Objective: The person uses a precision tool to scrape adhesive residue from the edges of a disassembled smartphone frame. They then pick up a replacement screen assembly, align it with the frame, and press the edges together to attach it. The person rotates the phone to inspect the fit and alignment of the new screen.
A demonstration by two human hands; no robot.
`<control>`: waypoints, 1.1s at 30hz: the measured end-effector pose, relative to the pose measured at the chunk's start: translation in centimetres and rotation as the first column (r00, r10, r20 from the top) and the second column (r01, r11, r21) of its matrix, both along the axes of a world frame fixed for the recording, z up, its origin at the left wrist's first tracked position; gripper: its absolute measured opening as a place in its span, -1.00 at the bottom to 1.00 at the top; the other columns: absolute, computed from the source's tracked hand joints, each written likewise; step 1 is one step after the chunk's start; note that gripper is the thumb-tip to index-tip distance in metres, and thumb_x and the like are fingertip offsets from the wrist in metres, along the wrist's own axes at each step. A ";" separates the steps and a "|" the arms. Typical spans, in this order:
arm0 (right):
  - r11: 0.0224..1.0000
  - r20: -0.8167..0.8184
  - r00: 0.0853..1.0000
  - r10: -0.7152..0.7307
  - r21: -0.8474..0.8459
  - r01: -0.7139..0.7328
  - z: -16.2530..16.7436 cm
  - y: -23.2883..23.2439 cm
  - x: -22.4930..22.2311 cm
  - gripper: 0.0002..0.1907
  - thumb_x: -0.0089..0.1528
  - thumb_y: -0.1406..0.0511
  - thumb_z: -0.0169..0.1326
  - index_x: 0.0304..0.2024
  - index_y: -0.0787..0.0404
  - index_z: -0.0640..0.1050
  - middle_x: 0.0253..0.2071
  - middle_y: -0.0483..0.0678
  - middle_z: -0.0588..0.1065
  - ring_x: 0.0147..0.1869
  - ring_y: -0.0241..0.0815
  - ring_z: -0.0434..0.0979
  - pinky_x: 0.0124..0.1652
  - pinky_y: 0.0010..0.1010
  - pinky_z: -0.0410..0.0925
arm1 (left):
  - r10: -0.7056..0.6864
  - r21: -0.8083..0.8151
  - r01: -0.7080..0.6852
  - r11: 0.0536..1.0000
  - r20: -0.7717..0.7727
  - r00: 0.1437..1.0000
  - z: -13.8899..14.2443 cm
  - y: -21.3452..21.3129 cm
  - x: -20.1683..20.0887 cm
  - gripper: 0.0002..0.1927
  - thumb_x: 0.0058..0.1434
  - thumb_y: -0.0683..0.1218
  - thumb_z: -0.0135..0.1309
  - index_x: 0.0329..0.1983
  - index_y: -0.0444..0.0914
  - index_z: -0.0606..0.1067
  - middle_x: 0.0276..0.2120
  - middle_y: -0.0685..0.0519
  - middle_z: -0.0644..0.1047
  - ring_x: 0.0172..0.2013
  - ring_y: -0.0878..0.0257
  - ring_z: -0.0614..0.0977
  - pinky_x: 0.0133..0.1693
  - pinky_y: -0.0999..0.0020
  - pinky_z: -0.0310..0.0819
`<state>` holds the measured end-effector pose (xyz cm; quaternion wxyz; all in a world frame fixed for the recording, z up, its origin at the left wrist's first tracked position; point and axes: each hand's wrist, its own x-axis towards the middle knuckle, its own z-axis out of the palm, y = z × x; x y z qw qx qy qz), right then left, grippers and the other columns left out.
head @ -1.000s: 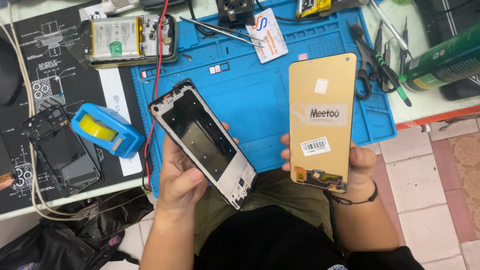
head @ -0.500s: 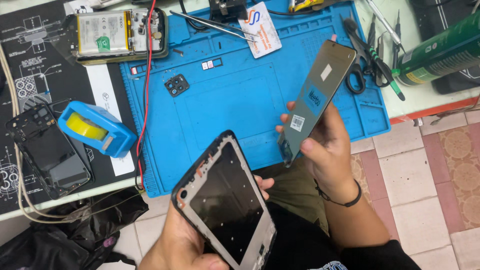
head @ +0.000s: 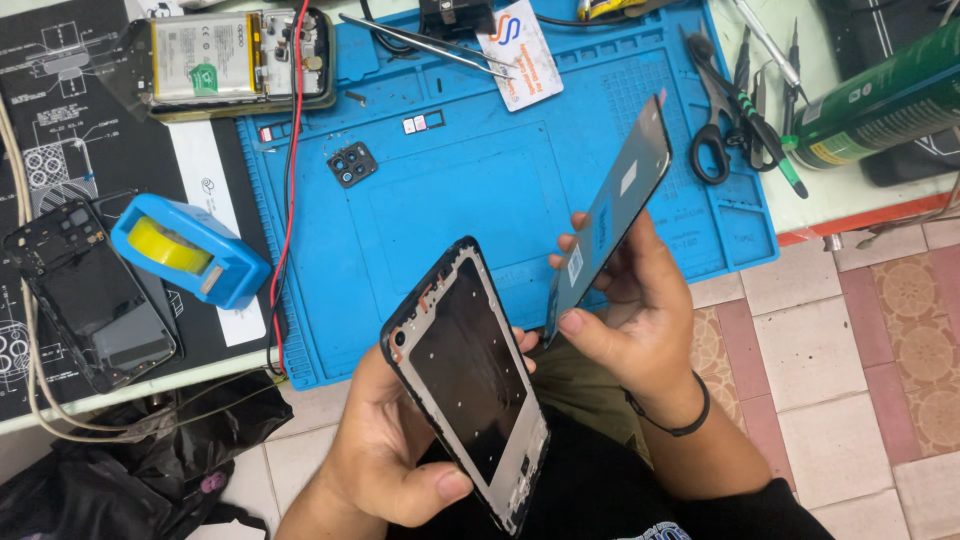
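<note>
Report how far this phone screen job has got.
Done: the opened phone lies stripped on the bench, battery exposed, its camera piece loose on the blue mat. In hand: left hand holds the empty frame; right hand holds the screen panel edge-on. Left: panel not yet seated in the frame.

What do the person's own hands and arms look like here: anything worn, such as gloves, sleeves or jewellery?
Both hands are bare, with no gloves or rings visible. The right hand has a thin black band around the wrist. The left hand has nothing on its wrist. Both forearms are uncovered, with no sleeves in view.
</note>
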<state>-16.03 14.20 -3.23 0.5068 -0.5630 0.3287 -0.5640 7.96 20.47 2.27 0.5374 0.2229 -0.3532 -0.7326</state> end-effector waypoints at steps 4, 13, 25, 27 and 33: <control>0.996 0.007 0.998 0.069 -0.056 -0.069 -0.5 0.0 -0.2 -0.02 0.26 0.32 0.34 0.60 0.13 0.09 0.40 0.19 0.31 0.41 0.00 0.45 0.34 -0.05 0.44 | -0.037 0.020 0.038 0.999 -0.025 0.999 -0.1 -0.2 0.2 -0.05 0.03 -0.15 0.35 0.47 -0.41 0.18 0.29 -0.37 0.44 0.33 -0.22 0.53 0.40 -0.17 0.42; 0.997 0.025 0.998 0.061 0.044 -0.062 2.0 0.2 -1.2 -0.04 0.26 0.32 0.31 0.59 0.22 0.09 0.38 0.19 0.34 0.39 0.00 0.47 0.34 -0.05 0.44 | 0.117 -0.002 -0.117 0.993 -0.095 0.989 -0.2 -1.0 0.7 -0.05 0.10 -0.18 0.38 0.50 -0.36 0.16 0.30 -0.31 0.43 0.28 -0.21 0.54 0.38 -0.29 0.42; 0.977 -0.278 0.945 0.174 0.167 -0.131 8.3 0.2 1.6 0.01 0.11 0.31 0.37 0.52 0.30 0.17 0.34 0.12 0.37 0.39 0.00 0.50 0.32 -0.14 0.47 | 0.251 -0.249 -0.208 0.946 0.153 0.956 -1.2 -3.5 1.7 -0.10 0.20 -0.31 0.30 0.56 -0.26 0.15 0.30 -0.15 0.43 0.24 0.06 0.55 0.29 0.06 0.52; 0.975 -0.297 0.935 0.193 0.162 -0.150 8.8 0.4 1.9 -0.01 0.11 0.31 0.36 0.52 0.30 0.18 0.34 0.13 0.36 0.40 0.01 0.49 0.31 -0.14 0.46 | 0.236 -0.243 -0.203 0.949 0.113 0.965 -1.2 -3.3 1.8 -0.11 0.21 -0.31 0.30 0.55 -0.25 0.14 0.31 -0.15 0.42 0.23 0.06 0.53 0.30 0.05 0.52; 0.979 -0.343 0.919 0.193 0.132 -0.156 9.3 0.4 2.1 -0.02 0.11 0.30 0.37 0.51 0.29 0.20 0.36 0.12 0.37 0.42 -0.01 0.49 0.26 -0.16 0.44 | 0.218 -0.220 -0.198 0.955 0.072 0.973 -1.3 -3.3 2.3 -0.12 0.20 -0.30 0.28 0.55 -0.24 0.14 0.31 -0.18 0.43 0.24 -0.02 0.56 0.31 -0.05 0.54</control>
